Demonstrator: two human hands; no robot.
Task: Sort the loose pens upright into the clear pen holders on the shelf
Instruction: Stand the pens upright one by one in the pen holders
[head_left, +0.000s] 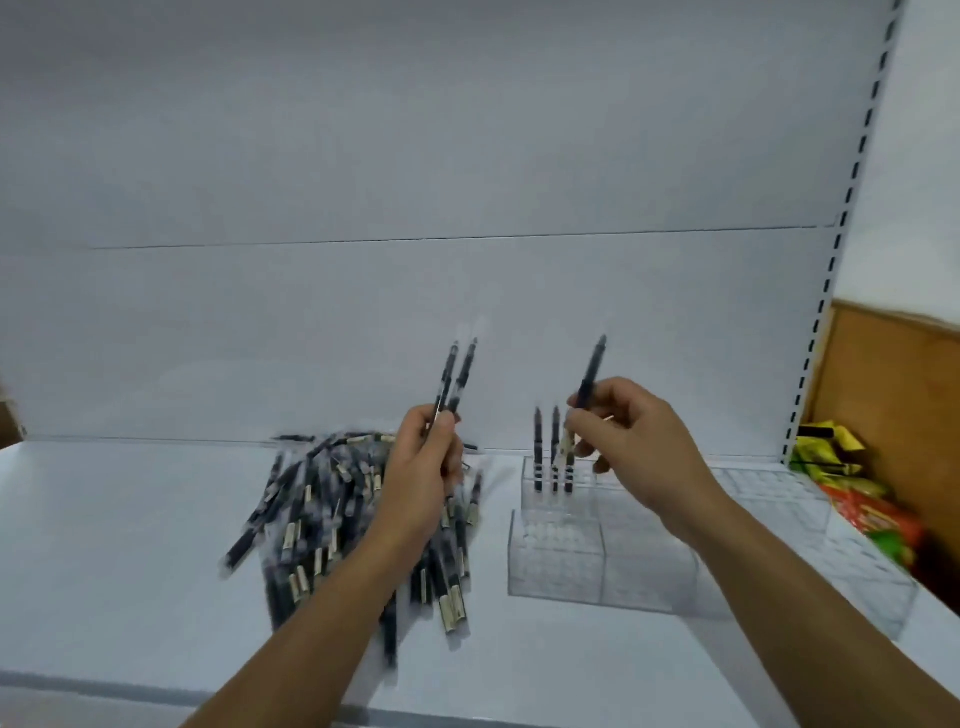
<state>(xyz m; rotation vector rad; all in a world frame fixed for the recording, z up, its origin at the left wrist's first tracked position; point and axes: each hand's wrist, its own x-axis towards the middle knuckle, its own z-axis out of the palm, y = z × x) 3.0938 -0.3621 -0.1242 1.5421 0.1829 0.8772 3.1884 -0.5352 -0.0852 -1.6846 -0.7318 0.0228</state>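
A heap of loose dark pens (322, 514) lies on the white shelf (119, 545), left of centre. My left hand (428, 467) is raised above the heap and pinches two pens (454, 376) that point up. My right hand (631, 441) grips one dark pen (589, 382), tilted, above the back row of a clear pen holder (556, 506). A few pens (545, 449) stand upright in that holder's rear slots. A second clear holder (571, 564) sits in front of it.
More clear holders (779, 499) stand to the right, partly behind my right forearm. Colourful packets (852, 493) lie beyond the slotted shelf upright (815, 332) at far right. The shelf's back panel rises behind everything.
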